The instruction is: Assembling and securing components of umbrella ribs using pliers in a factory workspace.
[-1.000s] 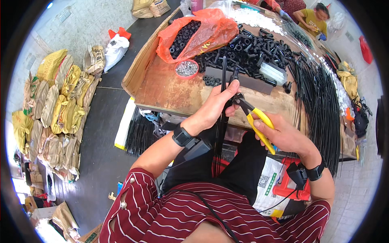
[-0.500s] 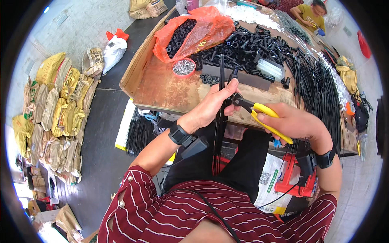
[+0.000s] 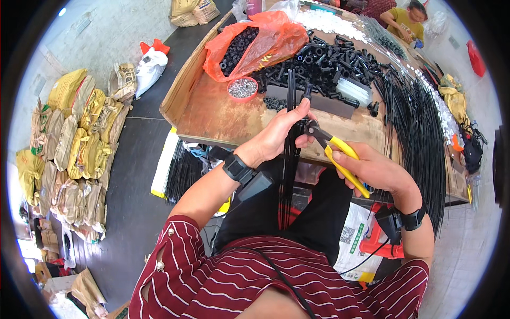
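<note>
My left hand [image 3: 276,132] is closed round a bundle of thin black rods [image 3: 287,183] that stand nearly upright over my lap. A short black plastic fitting [image 3: 307,92] pokes up beside its thumb. In my right hand [image 3: 378,168] I grip pliers with yellow handles [image 3: 350,173], tilted up and to the left. Their dark jaws touch or nearly touch something at my left fingertips; the exact contact is hidden. Past my hands, on the wooden table [image 3: 212,114], lies a heap of black plastic fittings [image 3: 329,61].
A red bowl of small metal pieces [image 3: 243,89] and an orange plastic bag [image 3: 271,40] stand at the left. A clear box [image 3: 354,91] sits by the heap. Long black rods [image 3: 417,122] overhang the right side. Another person [image 3: 406,24] sits far right; tied sacks [image 3: 79,138] line the left wall.
My right hand has moved a little left and down, and the yellow pliers handles now stand steeper and farther apart. My left hand keeps the bundle in nearly the same place.
</note>
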`<state>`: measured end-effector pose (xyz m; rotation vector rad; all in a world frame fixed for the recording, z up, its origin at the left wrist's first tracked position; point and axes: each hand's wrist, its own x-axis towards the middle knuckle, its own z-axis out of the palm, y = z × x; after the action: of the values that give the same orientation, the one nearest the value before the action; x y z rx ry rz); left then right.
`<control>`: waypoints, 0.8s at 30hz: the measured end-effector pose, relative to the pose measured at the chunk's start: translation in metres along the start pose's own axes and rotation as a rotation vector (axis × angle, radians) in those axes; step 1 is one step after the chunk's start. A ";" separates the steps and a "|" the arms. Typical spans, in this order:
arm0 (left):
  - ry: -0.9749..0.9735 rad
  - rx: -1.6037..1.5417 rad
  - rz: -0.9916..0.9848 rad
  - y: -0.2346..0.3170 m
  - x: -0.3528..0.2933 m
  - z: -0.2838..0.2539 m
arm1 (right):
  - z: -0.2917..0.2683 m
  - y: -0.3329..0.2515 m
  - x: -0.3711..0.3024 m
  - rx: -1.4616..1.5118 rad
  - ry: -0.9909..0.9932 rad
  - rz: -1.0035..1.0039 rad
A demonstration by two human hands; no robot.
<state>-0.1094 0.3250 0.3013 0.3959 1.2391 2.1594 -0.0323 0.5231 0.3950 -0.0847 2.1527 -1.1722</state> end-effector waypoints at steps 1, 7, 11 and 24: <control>-0.023 -0.009 -0.009 0.000 0.001 -0.001 | 0.000 0.000 0.000 -0.006 0.010 0.004; -0.031 0.013 -0.014 0.002 0.000 0.000 | 0.003 0.001 -0.002 -0.065 0.043 -0.022; -0.031 0.021 -0.021 0.002 0.001 0.002 | 0.003 -0.001 -0.005 -0.096 0.068 -0.016; 0.005 0.036 -0.008 -0.001 0.000 0.007 | 0.005 -0.008 -0.007 -0.136 0.072 0.005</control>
<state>-0.1050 0.3302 0.3039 0.3994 1.2816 2.1353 -0.0258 0.5177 0.4029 -0.0982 2.2936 -1.0395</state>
